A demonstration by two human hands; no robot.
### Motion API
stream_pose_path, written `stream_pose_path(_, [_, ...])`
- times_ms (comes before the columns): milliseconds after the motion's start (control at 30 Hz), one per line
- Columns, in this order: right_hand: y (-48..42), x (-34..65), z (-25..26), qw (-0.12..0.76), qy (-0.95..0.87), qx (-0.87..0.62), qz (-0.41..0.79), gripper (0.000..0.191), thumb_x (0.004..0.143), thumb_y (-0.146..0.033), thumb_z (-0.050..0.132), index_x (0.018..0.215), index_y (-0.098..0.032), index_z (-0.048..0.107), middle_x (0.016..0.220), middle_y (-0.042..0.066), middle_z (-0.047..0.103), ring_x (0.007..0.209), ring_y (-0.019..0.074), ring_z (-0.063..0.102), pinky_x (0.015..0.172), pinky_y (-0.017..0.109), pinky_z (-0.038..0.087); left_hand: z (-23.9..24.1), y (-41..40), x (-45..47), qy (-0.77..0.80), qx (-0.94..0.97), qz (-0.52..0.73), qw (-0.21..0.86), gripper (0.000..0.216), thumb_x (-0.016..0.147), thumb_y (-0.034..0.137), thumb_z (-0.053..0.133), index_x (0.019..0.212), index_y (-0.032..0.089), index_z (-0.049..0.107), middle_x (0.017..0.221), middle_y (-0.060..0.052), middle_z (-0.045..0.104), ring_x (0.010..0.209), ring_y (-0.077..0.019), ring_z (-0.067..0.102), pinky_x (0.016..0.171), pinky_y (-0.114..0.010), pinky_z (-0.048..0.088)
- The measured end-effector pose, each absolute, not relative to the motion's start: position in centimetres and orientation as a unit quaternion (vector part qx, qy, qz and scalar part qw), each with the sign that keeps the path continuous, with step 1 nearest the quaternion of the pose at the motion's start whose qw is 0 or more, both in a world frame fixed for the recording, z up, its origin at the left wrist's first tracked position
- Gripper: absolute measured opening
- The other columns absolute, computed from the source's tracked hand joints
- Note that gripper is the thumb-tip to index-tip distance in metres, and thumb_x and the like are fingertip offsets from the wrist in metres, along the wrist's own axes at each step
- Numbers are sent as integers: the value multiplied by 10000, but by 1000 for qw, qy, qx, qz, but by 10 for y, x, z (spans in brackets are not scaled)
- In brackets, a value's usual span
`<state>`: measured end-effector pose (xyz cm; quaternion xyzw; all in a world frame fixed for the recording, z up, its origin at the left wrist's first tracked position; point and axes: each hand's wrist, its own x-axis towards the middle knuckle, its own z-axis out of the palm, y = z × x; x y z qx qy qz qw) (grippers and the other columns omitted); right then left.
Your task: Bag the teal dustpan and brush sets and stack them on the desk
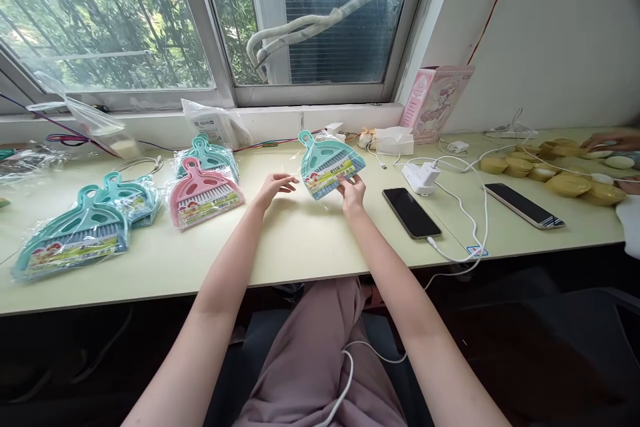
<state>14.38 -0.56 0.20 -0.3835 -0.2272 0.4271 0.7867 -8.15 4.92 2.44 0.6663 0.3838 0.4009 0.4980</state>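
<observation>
My right hand (351,192) pinches the lower edge of a teal mini dustpan-and-brush set (327,161) wrapped in clear plastic, held tilted just above the pale green desk (300,247). My left hand (274,187) hovers just left of it, fingers curled loosely and apart, holding nothing. More wrapped sets lie to the left: a pink one (203,195) with a teal one (207,155) behind it, and two teal ones (75,230) near the left edge.
Two dark phones (411,212) (524,205) lie right of my hands, with a white charger (421,177) and cables. Several yellow round pieces (567,183) sit far right beside another person's hand (607,141). A pink box (434,101) leans on the wall.
</observation>
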Motion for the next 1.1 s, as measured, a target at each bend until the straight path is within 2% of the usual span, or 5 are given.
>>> stream_pose_path(200, [-7,149,1,801,-180,-391,415,278,764,-163,798,920,-213,574,948,35,721,959,172,718,880,268,616,27,31,-54,327,725,239,557,634,690,725,736,957,151,774,1097,-162,747,845,-231,718,766,-322,558])
stream_pose_path(500, [3,147,-4,725,-240,-440,473,72,933,-245,602,957,-244,535,842,-29,688,696,154,712,720,306,643,17,27,-32,347,720,242,550,475,749,601,719,852,142,778,1021,-139,762,739,-179,691,720,-293,527])
stream_pose_path(633, [8,148,-7,695,-216,-457,512,159,931,-277,664,1005,-230,531,792,-4,701,680,199,723,712,371,655,16,27,-26,363,714,239,548,436,757,576,698,817,150,773,995,-123,768,700,-169,687,645,-259,487])
stream_pose_path(833, [5,149,-8,692,-220,-466,505,325,811,-38,707,1056,-197,565,825,0,721,642,195,723,688,357,675,10,25,-12,443,652,281,548,641,828,742,554,747,136,749,886,-150,769,600,-175,664,602,-281,481])
stream_pose_path(1100, [-2,151,-6,664,-264,-438,545,389,782,39,712,1083,-190,621,821,8,737,701,191,725,671,310,671,6,25,-11,434,634,308,561,534,813,654,662,659,142,659,702,-92,689,537,-135,596,592,-287,478])
